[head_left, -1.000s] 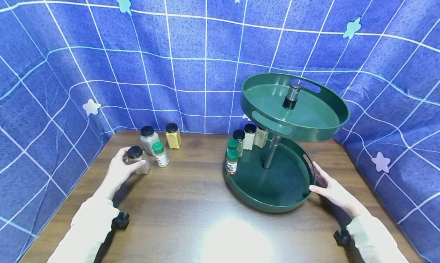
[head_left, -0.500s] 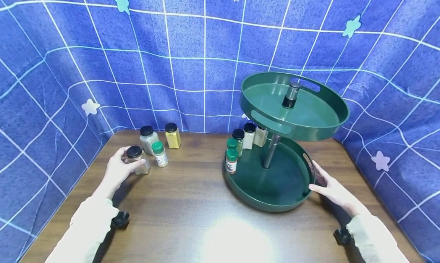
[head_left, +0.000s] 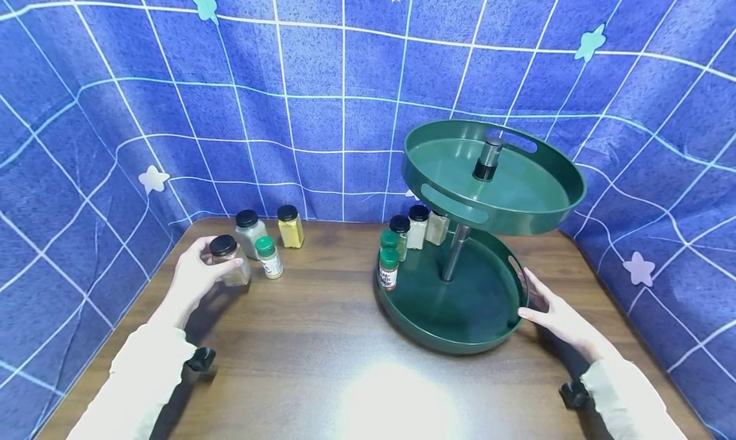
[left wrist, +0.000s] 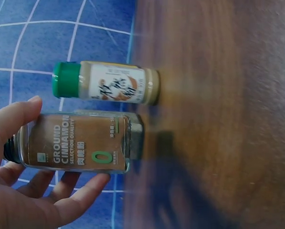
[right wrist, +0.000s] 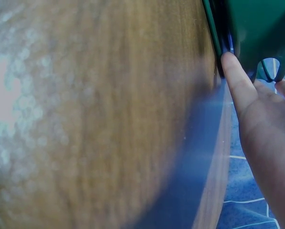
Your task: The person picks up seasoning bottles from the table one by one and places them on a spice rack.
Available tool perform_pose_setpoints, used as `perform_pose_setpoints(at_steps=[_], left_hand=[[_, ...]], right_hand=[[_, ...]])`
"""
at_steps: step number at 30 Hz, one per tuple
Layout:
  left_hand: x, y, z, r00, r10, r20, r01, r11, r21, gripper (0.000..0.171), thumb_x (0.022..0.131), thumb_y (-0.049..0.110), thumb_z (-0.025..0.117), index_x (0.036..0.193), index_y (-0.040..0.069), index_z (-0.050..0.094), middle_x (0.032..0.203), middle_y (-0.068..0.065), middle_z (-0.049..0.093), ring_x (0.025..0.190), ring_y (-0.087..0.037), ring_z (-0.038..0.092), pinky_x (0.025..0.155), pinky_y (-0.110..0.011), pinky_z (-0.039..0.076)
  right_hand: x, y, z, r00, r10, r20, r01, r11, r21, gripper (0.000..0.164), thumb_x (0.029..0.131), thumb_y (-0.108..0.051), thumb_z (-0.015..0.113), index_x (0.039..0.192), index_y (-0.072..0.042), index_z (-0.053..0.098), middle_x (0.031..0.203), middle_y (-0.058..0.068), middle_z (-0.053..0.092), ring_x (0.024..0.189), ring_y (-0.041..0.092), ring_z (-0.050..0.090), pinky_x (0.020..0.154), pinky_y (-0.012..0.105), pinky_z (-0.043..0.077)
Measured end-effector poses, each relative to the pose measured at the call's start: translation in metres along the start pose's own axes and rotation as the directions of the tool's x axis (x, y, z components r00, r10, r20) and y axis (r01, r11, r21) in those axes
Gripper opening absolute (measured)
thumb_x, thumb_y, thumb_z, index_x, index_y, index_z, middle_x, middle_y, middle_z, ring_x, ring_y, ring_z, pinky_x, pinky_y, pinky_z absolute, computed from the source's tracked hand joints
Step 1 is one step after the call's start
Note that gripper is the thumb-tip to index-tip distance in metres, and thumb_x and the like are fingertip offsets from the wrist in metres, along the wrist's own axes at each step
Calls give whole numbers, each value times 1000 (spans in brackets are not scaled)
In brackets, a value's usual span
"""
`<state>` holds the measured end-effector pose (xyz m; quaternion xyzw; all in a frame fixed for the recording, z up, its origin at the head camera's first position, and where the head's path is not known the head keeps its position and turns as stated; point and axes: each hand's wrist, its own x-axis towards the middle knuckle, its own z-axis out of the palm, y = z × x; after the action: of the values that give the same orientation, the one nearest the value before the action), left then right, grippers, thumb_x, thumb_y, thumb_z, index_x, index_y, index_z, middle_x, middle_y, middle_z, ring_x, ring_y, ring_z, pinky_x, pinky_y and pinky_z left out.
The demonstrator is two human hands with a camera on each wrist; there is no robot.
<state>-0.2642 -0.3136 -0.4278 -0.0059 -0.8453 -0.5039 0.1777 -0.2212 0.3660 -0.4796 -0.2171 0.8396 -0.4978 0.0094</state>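
My left hand (head_left: 192, 275) grips a jar of ground cinnamon (head_left: 237, 274) with a black lid, thumb on one side and fingers on the other. In the left wrist view the cinnamon label (left wrist: 75, 143) faces the camera, and the jar looks slightly raised. Close beside it stands a small green-capped spice bottle (head_left: 270, 259). At the right, my right hand (head_left: 554, 312) holds the rim of the lower tray (head_left: 454, 347) of a green two-tier turntable at its handle slot. The thumb (right wrist: 237, 78) lies against the rim in the right wrist view; other fingers are partly hidden.
Behind the cinnamon stand a black-lidded grey jar (head_left: 250, 237) and a yellow spice jar (head_left: 291, 230). Several spice containers line the lower tray's left side, including a red-labelled bottle (head_left: 388, 275). The upper tray (head_left: 517, 197) overhangs them. A blue patterned cloth (head_left: 316, 127) encloses the table.
My left hand has lifted the cinnamon jar slightly and shifted it a little away from me and to the left. My right hand stays at the tray rim.
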Motion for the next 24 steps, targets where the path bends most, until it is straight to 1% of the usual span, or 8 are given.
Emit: perform_pose_setpoints(at_steps=[3, 5, 9, 12, 16, 20, 24], left_hand=[[0, 8, -1, 1000, 0, -9, 0, 1000, 5, 51, 75, 15, 80, 118, 7, 53, 95, 21, 56, 75, 3, 57, 52, -26, 53], [1, 13, -2, 1000, -13, -11, 13, 1000, 21, 51, 76, 18, 80, 118, 8, 52, 95, 22, 56, 77, 3, 56, 54, -25, 54], [1, 25, -5, 999, -31, -24, 32, 998, 62, 51, 76, 23, 80, 117, 10, 54, 91, 26, 56, 79, 3, 55, 59, -18, 50], [2, 31, -5, 1000, -7, -25, 9, 998, 57, 52, 75, 21, 81, 119, 8, 55, 90, 26, 57, 80, 4, 56, 63, -14, 48], [3, 38, -6, 999, 36, -17, -35, 999, 37, 56, 74, 15, 81, 124, 7, 55, 95, 26, 58, 82, 6, 58, 67, -11, 47], [4, 46, -7, 999, 46, -11, -45, 998, 49, 58, 74, 17, 81, 125, 8, 55, 97, 25, 58, 85, 7, 57, 72, -10, 45], [5, 56, -7, 998, 56, -1, -56, 995, 85, 57, 74, 20, 82, 122, 6, 55, 94, 25, 58, 84, 7, 56, 73, -10, 44]], right_hand=[[0, -1, 0, 1000, 0, 3, 0, 1000, -3, 78, 91, -3, 58, 151, -4, 8, 144, 40, 20, 122, -16, 34, 94, 0, 28], [0, -1, 0, 1000, 1, 4, -1, 1000, -4, 78, 91, -3, 58, 151, -4, 8, 144, 40, 20, 122, -16, 34, 94, 0, 28], [0, 0, 0, 1000, 4, 5, -4, 1000, -1, 78, 91, -3, 59, 151, -5, 8, 144, 39, 21, 122, -15, 34, 94, 0, 28], [0, 0, 0, 1000, 7, 3, -7, 1000, -4, 78, 91, -3, 59, 151, -5, 9, 144, 40, 21, 122, -15, 35, 94, 0, 29], [0, 1, 0, 1000, 10, 0, -10, 1000, -7, 78, 91, -4, 59, 151, -4, 9, 144, 40, 21, 121, -16, 34, 94, 0, 28], [0, 3, 0, 1000, 17, -1, -17, 1000, -10, 78, 91, -5, 60, 151, -4, 9, 144, 39, 21, 121, -16, 34, 93, 0, 28], [0, 4, -1, 999, 33, 8, -33, 999, 1, 79, 92, -6, 59, 151, -5, 7, 147, 36, 19, 121, -17, 33, 93, 1, 29]])
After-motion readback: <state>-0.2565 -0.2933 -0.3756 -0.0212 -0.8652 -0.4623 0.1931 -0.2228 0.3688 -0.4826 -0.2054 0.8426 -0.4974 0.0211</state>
